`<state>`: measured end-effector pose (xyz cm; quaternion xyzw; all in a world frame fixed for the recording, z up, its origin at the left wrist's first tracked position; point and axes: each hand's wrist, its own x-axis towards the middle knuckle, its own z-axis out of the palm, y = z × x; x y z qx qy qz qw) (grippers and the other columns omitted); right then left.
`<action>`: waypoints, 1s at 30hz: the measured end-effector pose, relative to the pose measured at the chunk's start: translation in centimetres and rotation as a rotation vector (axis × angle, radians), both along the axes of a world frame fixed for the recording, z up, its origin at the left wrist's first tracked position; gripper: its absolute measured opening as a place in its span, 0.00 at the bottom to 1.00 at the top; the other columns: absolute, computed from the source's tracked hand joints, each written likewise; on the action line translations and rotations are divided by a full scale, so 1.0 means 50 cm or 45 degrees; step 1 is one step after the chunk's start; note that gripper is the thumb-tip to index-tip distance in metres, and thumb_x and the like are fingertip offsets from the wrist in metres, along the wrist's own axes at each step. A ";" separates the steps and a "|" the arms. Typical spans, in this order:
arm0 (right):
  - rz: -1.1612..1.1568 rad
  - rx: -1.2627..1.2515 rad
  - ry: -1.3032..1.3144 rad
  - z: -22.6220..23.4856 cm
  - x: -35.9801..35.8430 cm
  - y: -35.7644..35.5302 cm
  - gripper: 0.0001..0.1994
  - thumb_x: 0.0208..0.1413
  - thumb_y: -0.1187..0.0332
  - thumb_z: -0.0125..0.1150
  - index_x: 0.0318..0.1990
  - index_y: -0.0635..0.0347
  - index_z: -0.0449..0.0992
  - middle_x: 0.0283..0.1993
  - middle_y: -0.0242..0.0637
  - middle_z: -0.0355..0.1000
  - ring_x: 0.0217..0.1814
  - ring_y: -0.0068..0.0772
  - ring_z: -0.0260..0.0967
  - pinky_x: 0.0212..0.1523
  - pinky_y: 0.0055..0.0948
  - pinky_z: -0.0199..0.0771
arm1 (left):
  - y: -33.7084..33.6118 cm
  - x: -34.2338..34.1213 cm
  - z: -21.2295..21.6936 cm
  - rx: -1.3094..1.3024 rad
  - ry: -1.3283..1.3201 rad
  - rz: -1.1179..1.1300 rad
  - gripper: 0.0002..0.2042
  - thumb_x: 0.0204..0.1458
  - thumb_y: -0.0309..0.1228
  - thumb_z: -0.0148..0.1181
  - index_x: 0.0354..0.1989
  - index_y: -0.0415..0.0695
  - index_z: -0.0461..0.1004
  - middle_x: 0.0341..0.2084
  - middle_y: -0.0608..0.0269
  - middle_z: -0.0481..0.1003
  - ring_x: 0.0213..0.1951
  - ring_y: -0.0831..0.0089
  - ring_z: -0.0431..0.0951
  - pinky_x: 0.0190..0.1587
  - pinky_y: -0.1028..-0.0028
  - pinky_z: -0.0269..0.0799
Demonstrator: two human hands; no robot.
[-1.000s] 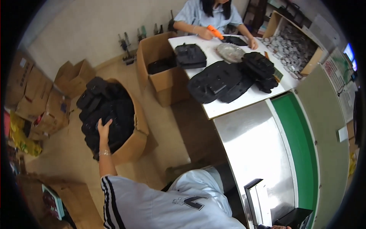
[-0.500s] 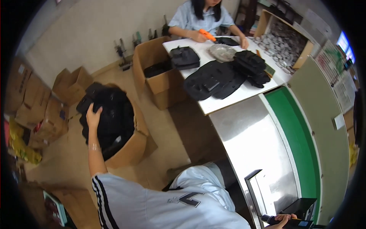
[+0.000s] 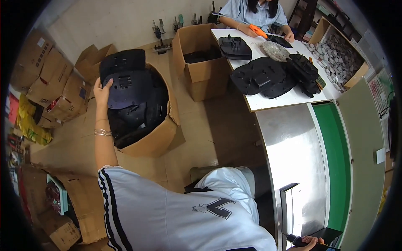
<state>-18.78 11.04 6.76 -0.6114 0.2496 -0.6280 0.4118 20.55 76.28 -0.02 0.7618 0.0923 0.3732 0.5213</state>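
At the left, my left hand [image 3: 101, 91] grips the edge of a black plastic panel [image 3: 127, 88], thumb over its face. The panel lies tilted on top of other black plastic parts [image 3: 130, 121], which fill an open cardboard box [image 3: 161, 136]. Far to the lower right, my right hand [image 3: 310, 241] is closed around a black electric screwdriver [image 3: 294, 238] with a thin tip. A black rectangular frame [image 3: 286, 205] lies near it on the metal bench top. Part of this hand is cut off by the picture's lower edge.
Across from me, a person [image 3: 255, 19] holds an orange tool [image 3: 258, 31] over a white table [image 3: 247, 42] bearing black plastic parts [image 3: 259, 77]. A second cardboard box [image 3: 205, 77] stands beside that table. Stacked boxes [image 3: 50, 77] line the left wall.
My left hand now has hold of the panel's edge, and the panel is raised and tilted on the pile. My view has shifted; my right hand stays at the lower right.
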 end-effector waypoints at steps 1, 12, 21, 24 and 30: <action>-0.008 0.002 0.003 0.000 0.000 0.001 0.09 0.51 0.74 0.59 0.35 0.64 0.65 0.18 0.33 0.61 0.15 0.26 0.55 0.17 0.26 0.61 | -0.021 -0.009 0.021 -0.182 0.034 0.037 0.14 0.46 0.24 0.64 0.42 0.36 0.73 0.37 0.63 0.76 0.38 0.77 0.74 0.42 0.79 0.68; 0.004 0.096 0.130 -0.057 -0.052 -0.057 0.10 0.55 0.76 0.52 0.44 0.61 0.65 0.20 0.26 0.58 0.18 0.13 0.52 0.21 0.14 0.56 | -0.147 0.078 0.085 -0.864 -0.268 -0.314 0.18 0.51 0.25 0.61 0.51 0.40 0.70 0.47 0.60 0.73 0.47 0.66 0.74 0.50 0.68 0.71; -0.108 0.114 0.098 -0.046 -0.037 -0.029 0.09 0.55 0.77 0.50 0.44 0.61 0.64 0.20 0.26 0.58 0.18 0.12 0.51 0.20 0.15 0.55 | -0.492 0.389 0.101 -1.249 -0.071 -0.998 0.15 0.49 0.25 0.62 0.47 0.41 0.71 0.42 0.58 0.75 0.42 0.62 0.77 0.46 0.63 0.76; -0.134 0.097 0.102 -0.043 -0.032 -0.026 0.09 0.55 0.77 0.50 0.44 0.62 0.64 0.21 0.26 0.58 0.17 0.13 0.51 0.20 0.15 0.55 | -0.617 0.453 0.114 -1.384 0.115 -1.039 0.14 0.50 0.25 0.61 0.46 0.41 0.72 0.42 0.57 0.75 0.42 0.60 0.77 0.47 0.61 0.76; -0.261 0.128 0.118 -0.039 -0.032 -0.022 0.10 0.55 0.77 0.50 0.45 0.64 0.64 0.21 0.28 0.58 0.16 0.13 0.51 0.20 0.15 0.55 | -0.765 0.550 0.101 -1.467 0.419 -0.994 0.14 0.51 0.28 0.61 0.46 0.42 0.72 0.44 0.55 0.74 0.44 0.56 0.76 0.49 0.58 0.73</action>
